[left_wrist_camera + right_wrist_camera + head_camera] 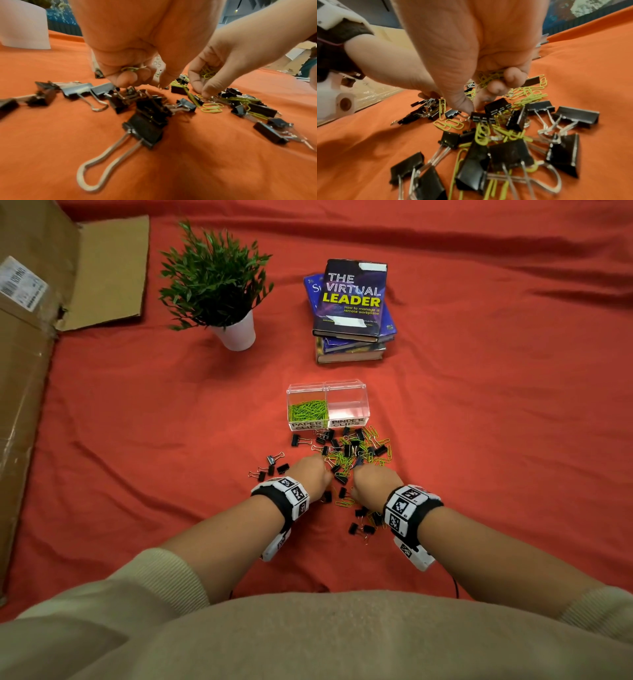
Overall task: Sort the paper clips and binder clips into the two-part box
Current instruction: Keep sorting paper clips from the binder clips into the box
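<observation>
A clear two-part box (327, 405) stands on the red cloth; its left half, labelled PAPER CLIPS, holds green paper clips (308, 409), and its right half, labelled BINDER CLIPS, looks empty. In front of it lies a mixed pile of black binder clips (349, 448) and green paper clips (375, 440). My left hand (313, 472) hovers over the pile's near left edge with green paper clips (130, 69) gripped in its curled fingers. My right hand (371, 479) is beside it, curled round a bunch of green paper clips (488, 79), thumb and forefinger reaching down among the clips.
A potted green plant (219, 285) in a white pot stands far left of the box. A stack of books (351, 309) lies behind the box. A large cardboard box (30, 337) runs along the left side. Stray binder clips (270, 467) lie left of my hands.
</observation>
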### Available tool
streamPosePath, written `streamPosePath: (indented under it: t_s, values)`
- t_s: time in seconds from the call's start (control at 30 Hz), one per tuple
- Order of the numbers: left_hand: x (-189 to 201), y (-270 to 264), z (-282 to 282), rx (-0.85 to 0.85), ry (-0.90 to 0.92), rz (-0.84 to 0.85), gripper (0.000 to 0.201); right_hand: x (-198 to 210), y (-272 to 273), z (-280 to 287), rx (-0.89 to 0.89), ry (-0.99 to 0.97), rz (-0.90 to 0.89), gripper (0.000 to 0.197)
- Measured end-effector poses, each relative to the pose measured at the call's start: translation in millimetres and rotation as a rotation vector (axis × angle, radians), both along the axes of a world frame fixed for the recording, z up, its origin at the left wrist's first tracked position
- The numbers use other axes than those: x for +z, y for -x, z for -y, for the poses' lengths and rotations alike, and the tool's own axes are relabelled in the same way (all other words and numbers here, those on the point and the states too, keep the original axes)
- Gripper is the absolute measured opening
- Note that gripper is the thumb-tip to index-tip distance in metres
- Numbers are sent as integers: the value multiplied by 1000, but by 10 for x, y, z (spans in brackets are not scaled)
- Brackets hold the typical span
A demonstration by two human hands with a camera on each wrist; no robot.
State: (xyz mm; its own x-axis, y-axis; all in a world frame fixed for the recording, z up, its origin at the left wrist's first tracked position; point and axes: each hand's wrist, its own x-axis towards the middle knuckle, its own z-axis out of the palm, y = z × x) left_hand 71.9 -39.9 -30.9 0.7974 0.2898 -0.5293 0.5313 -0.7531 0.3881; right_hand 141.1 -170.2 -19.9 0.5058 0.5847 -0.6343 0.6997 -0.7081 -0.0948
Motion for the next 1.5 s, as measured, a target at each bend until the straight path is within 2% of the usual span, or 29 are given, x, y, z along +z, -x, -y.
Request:
streamPosePath:
  t_s: [0.07,0.17,0.27,0.33,0.47,0.53,0.63,0.77,0.8,0.87,0.97,1.07,1.3,1.4,1.5]
  values:
    - [58,36,-78,86,66,56,11,9,9,-9,-2,10,-12,27]
    - [100,66,-223,244,159,135,16,18,-8,-14,24,8,-37,25]
    - [128,83,-314,316,284,168,15,21,-42,4,-3,-34,-94,27]
    - [134,90,-323,368,403,166,12,40,-106,43,-163,-135,-247,26]
    - [81,94,-274,440,530,146,30,75,-316,166,-549,-415,-536,11]
    - [56,84,-216,425,512,126,31,104,-375,189,-722,-515,-694,6]
    - [13,53,-146,332,384,110,22,150,-384,145,-873,-558,-809,21]
    - [-50,85,-155,-44,53,60,13,126,-345,23,-1013,-581,-900,25]
    - [-68,100,-167,-138,-11,38,16,116,-332,-6,-1012,-574,-864,23]
    - [-109,129,-190,-261,-104,11,23,94,-304,-48,-845,-510,-669,15]
    - [-133,136,-174,-311,-169,13,22,-5,-226,-95,-475,-403,-340,8]
    - [-118,105,-123,-330,-201,-16,23,-86,-157,-139,-311,-325,-223,14]
    - [-96,89,-127,-301,-149,-53,23,-52,-167,-178,-299,-292,-257,10]
    - [-58,105,-161,-226,-46,-3,14,29,-253,-123,-473,-359,-376,13]
    - [-21,103,-249,-26,103,92,11,74,-333,-24,-635,-442,-548,12]
